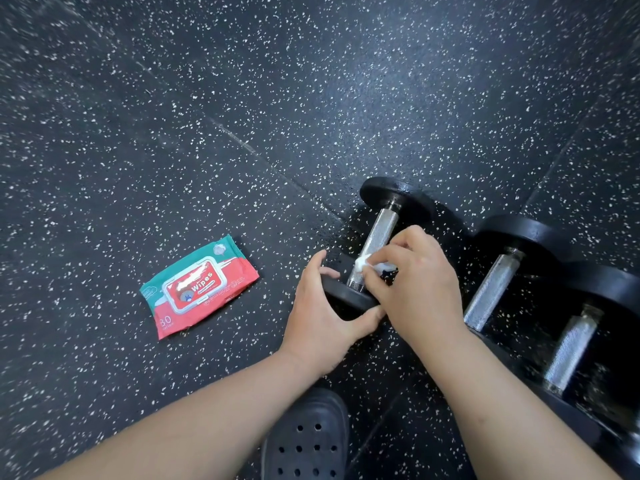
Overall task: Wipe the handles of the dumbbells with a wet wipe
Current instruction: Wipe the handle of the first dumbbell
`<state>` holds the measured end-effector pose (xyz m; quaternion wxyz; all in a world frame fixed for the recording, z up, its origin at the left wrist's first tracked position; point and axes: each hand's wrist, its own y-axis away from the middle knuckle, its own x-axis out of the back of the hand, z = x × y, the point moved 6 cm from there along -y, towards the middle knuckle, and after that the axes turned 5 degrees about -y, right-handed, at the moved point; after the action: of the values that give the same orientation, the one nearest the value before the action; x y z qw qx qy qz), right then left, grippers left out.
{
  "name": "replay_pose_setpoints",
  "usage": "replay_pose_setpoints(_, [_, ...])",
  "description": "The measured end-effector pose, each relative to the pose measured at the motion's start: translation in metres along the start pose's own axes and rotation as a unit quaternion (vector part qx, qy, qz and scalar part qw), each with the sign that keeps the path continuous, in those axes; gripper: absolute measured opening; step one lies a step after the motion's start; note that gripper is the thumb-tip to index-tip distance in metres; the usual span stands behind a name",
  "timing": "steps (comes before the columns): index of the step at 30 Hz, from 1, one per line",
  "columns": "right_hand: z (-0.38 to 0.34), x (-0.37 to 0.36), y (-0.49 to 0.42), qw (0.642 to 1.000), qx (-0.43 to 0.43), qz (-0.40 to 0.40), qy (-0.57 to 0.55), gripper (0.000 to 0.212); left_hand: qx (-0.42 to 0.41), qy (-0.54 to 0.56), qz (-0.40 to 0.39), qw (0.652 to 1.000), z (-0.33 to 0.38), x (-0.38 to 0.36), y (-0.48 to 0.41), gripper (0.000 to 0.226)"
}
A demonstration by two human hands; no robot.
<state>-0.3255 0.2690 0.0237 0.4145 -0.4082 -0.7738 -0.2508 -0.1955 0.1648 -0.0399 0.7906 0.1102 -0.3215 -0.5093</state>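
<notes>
At 6 o'clock: black perforated shoe (308, 441) on speckled rubber floor (242, 116). Just beyond, toward 5 o'clock: left hand (320, 310) gripping near plate (348, 296) of first dumbbell (388, 192); right hand (417, 284) pinching bunched wet wipe (366, 263) against lower end of knurled handle (381, 230). At 4 o'clock: second dumbbell (493, 285), third dumbbell (571, 351), alongside. At 8 o'clock: wipes pack (199, 287), flat, well apart.

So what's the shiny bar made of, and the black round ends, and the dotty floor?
The bar looks like metal: silvery, shiny, finely ridged. The round ends are glossy black, maybe rubber or painted iron; can't tell. The floor is probably rubber: dull black, white flecks, seams.
</notes>
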Motion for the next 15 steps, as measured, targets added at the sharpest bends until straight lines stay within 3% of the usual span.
replay_pose_setpoints(4, [-0.001,-0.001,-0.001,0.998,-0.059,-0.034,0.004,0.011,0.001,-0.002,-0.001,1.0,0.0,0.0,0.0,0.128])
replay_pose_setpoints(8, [0.008,-0.001,0.002,0.982,-0.165,-0.04,-0.081,0.009,0.001,-0.005,0.001,1.0,-0.002,0.0,-0.001,0.128])
replay_pose_setpoints(15, [0.017,-0.004,0.012,0.96,-0.238,-0.024,-0.149,0.012,-0.006,-0.005,0.006,1.0,-0.001,0.002,-0.001,0.123])
